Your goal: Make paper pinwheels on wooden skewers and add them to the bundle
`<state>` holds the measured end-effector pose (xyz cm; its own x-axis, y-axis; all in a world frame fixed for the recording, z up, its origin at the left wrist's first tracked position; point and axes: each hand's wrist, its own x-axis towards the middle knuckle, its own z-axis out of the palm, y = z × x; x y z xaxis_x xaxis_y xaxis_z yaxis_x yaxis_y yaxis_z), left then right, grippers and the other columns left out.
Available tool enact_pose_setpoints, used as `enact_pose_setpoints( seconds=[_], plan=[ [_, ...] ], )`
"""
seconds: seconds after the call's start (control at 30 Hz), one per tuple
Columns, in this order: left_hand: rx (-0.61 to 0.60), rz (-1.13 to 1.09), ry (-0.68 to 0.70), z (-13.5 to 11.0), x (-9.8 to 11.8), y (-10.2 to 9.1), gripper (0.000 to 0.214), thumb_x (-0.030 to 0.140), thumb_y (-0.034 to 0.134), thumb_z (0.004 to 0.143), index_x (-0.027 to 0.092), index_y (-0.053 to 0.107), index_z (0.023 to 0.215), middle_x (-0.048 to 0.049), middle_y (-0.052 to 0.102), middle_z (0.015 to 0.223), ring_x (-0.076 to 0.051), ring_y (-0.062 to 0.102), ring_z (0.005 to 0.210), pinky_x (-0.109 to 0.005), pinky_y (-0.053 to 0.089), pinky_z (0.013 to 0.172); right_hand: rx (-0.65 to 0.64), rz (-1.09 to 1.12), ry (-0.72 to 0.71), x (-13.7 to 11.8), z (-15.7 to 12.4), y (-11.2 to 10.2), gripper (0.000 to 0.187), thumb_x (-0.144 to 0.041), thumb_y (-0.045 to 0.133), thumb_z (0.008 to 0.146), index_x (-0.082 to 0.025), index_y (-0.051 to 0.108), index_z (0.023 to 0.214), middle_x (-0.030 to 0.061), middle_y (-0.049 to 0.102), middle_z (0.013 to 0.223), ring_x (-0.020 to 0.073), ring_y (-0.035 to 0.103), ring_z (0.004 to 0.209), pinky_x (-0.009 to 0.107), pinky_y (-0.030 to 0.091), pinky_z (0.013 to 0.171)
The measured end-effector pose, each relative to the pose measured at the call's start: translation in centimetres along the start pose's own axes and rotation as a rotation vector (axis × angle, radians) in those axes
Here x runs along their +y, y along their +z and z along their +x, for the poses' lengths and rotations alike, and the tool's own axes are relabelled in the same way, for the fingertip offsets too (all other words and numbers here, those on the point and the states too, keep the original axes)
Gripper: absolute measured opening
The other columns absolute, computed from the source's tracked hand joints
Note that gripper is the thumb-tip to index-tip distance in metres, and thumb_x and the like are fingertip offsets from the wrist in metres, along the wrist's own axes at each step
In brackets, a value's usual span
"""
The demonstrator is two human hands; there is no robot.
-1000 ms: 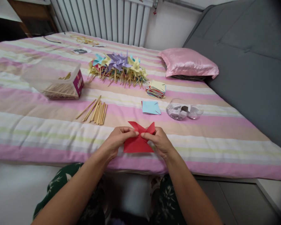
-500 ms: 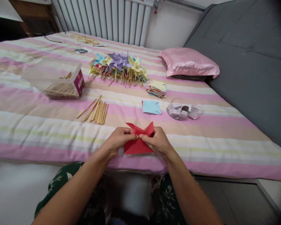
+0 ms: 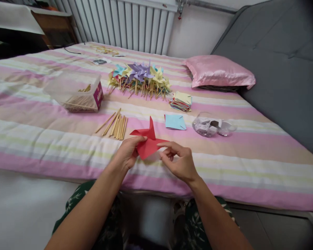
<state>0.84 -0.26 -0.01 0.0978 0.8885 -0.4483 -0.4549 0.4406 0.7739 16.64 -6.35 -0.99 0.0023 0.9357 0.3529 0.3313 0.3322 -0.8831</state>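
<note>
I hold a red cut paper square (image 3: 147, 142) above the near edge of the striped bed (image 3: 41, 139). My left hand (image 3: 127, 152) pinches its left side, with two red flaps sticking up and to the left. My right hand (image 3: 179, 162) touches the paper's right corner with thumb and forefinger, the other fingers loosely curled. A bundle of wooden sticks (image 3: 116, 124) lies just beyond my left hand. A light blue paper square (image 3: 175, 122) lies beyond my right hand.
A heap of finished paper pinwheels (image 3: 141, 79) lies mid-bed, beside a stack of coloured paper squares (image 3: 181, 100). A clear box of sticks (image 3: 77, 92) stands at left, a clear dish of small pins (image 3: 210, 125) at right. A pink pillow (image 3: 219, 73) and radiator (image 3: 135, 24) are behind.
The red paper has been turned and lifted toward the left. My right hand has slid to its right corner and loosened. The camera view has shifted slightly left and up.
</note>
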Motion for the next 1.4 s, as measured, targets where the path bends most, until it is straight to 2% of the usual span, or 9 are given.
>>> enact_pose_setpoints(
  seconds=[0.07,0.13,0.3,0.43,0.67,0.9,1.13,1.3,1.4],
  plan=[
    [-0.017,-0.022,-0.026,-0.1,0.1,0.1,0.011,0.009,0.071,0.052,0.012,0.065,0.061,-0.0016,0.065,0.058,-0.011,0.056,0.052,-0.021,0.043,0.052,-0.093,0.034,-0.002,0.2,-0.2,0.6,0.028,-0.020,0.059,0.077,-0.026,0.069,0.103,0.0000,0.071,0.076,0.0129,0.061,0.058,0.025,0.047,0.055],
    [-0.042,-0.022,-0.036,-0.2,0.0,0.2,0.011,0.009,0.070,0.053,0.011,0.065,0.063,-0.0013,0.064,0.059,-0.010,0.056,0.052,-0.021,0.044,0.053,-0.100,0.063,-0.006,0.4,-0.1,1.1,0.027,-0.021,0.059,0.078,-0.029,0.070,0.102,0.0005,0.073,0.087,0.0148,0.064,0.065,0.028,0.050,0.060],
    [-0.099,0.030,-0.031,-0.4,-0.6,0.2,0.012,0.012,0.072,0.053,0.012,0.064,0.062,-0.0016,0.063,0.060,-0.010,0.055,0.053,-0.021,0.042,0.052,-0.013,0.073,-0.002,0.9,0.2,1.1,0.014,-0.027,0.067,0.075,-0.029,0.074,0.087,0.0001,0.074,0.080,0.0163,0.065,0.065,0.030,0.051,0.060],
    [-0.098,0.113,0.045,-0.9,-1.1,0.6,0.015,0.018,0.074,0.053,0.013,0.060,0.053,0.0012,0.057,0.050,-0.007,0.047,0.046,-0.019,0.034,0.044,0.039,0.164,0.054,0.8,0.3,1.0,0.009,-0.030,0.070,0.073,-0.025,0.074,0.079,0.0020,0.073,0.079,0.0171,0.065,0.070,0.029,0.051,0.063],
    [-0.049,0.160,0.153,-1.4,-1.4,1.5,0.015,0.021,0.073,0.052,0.014,0.060,0.050,0.0018,0.057,0.049,-0.006,0.046,0.045,-0.019,0.033,0.047,0.210,0.219,0.184,1.0,0.3,1.8,0.018,-0.036,0.069,0.071,-0.018,0.072,0.071,0.0085,0.068,0.097,0.0186,0.066,0.076,0.028,0.051,0.061],
    [-0.042,0.189,0.195,-1.3,-1.7,1.5,0.015,0.023,0.075,0.053,0.015,0.063,0.050,0.0004,0.060,0.052,-0.008,0.049,0.048,-0.021,0.036,0.050,0.335,0.112,0.162,0.9,0.1,2.3,0.016,-0.032,0.067,0.072,-0.018,0.066,0.066,0.0093,0.063,0.107,0.0176,0.064,0.080,0.024,0.047,0.055],
    [-0.028,0.234,0.239,-1.3,-1.9,1.5,0.016,0.023,0.076,0.054,0.015,0.063,0.050,0.0015,0.057,0.050,-0.007,0.046,0.047,-0.021,0.035,0.049,0.370,0.036,0.163,0.9,0.2,2.3,0.013,-0.029,0.066,0.071,-0.017,0.064,0.067,0.0100,0.060,0.112,0.0128,0.060,0.067,0.023,0.044,0.047],
    [-0.052,0.267,0.287,-1.3,-1.9,1.6,0.020,0.023,0.077,0.054,0.015,0.061,0.046,0.0032,0.053,0.045,-0.006,0.042,0.044,-0.021,0.034,0.049,0.395,0.047,0.172,1.0,0.2,2.4,0.014,-0.028,0.066,0.071,-0.017,0.063,0.064,0.0105,0.060,0.110,0.0167,0.062,0.078,0.023,0.045,0.049],
    [-0.061,0.273,0.298,-1.2,-2.0,1.5,0.018,0.023,0.077,0.054,0.014,0.062,0.048,0.0024,0.055,0.047,-0.007,0.045,0.046,-0.021,0.035,0.049,0.399,0.044,0.178,1.1,0.2,2.4,0.015,-0.029,0.066,0.071,-0.017,0.062,0.063,0.0100,0.061,0.110,0.0156,0.062,0.075,0.024,0.047,0.051]
  ],
)
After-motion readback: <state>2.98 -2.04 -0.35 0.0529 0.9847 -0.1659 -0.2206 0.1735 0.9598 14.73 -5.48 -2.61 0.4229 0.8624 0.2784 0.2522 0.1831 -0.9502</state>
